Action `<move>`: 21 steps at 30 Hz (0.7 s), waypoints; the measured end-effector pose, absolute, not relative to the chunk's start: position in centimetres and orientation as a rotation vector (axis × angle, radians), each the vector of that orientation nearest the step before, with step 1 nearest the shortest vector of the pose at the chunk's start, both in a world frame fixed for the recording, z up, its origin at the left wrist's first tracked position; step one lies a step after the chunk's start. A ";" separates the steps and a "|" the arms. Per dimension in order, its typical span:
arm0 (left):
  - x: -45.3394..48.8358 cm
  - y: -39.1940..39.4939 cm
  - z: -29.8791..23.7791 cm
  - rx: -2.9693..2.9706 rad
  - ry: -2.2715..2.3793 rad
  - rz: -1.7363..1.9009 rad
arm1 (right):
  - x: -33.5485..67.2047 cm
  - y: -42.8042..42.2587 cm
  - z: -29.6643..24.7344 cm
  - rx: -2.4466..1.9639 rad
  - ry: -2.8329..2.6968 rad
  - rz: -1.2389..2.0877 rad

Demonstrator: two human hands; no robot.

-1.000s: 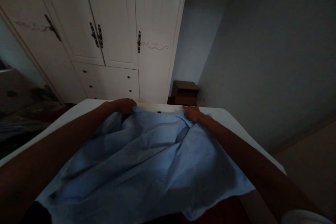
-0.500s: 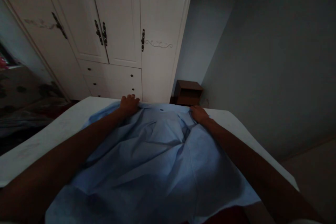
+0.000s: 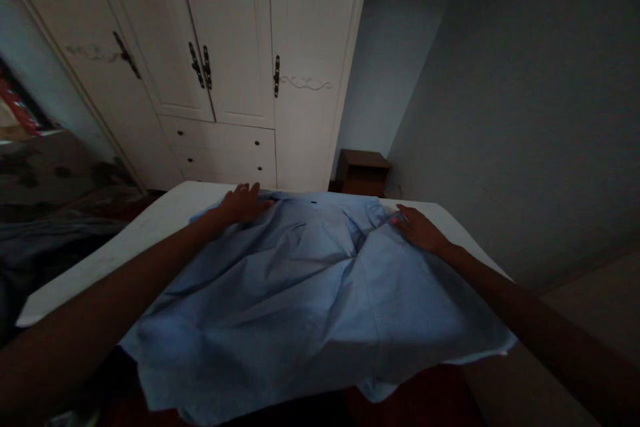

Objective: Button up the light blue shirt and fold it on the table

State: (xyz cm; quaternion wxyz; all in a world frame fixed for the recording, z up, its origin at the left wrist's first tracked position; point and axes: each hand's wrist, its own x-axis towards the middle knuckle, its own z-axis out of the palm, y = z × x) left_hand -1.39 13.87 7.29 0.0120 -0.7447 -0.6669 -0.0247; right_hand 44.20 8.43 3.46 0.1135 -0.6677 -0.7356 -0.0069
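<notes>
A light blue shirt (image 3: 310, 293) lies spread and creased over a white-topped table, its near edge hanging over the front. Near its far edge is a small dark label. My left hand (image 3: 244, 204) rests on the far left part of the shirt, with fingers stretched and thumb apart. At the far right, my right hand (image 3: 420, 228) has its fingertips together on a raised fold of the shirt, pulling the cloth into a ridge.
The white tabletop (image 3: 150, 230) shows on both sides of the shirt. A white wardrobe (image 3: 305, 27) stands behind, with a small brown cabinet (image 3: 367, 159) to its right. Dark cloth (image 3: 50, 247) lies at the left, and a grey wall (image 3: 540, 113) rises at the right.
My right hand has left the shirt's far edge, moving right and nearer to me onto a fold. My left hand has loosened, fingers now stretched. The near hem has shifted.
</notes>
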 end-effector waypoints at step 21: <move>7.3 7.1 0.5 -2.609 -1.742 -0.184 | 49.2 -7.3 4.5 -1.961 -1.881 0.858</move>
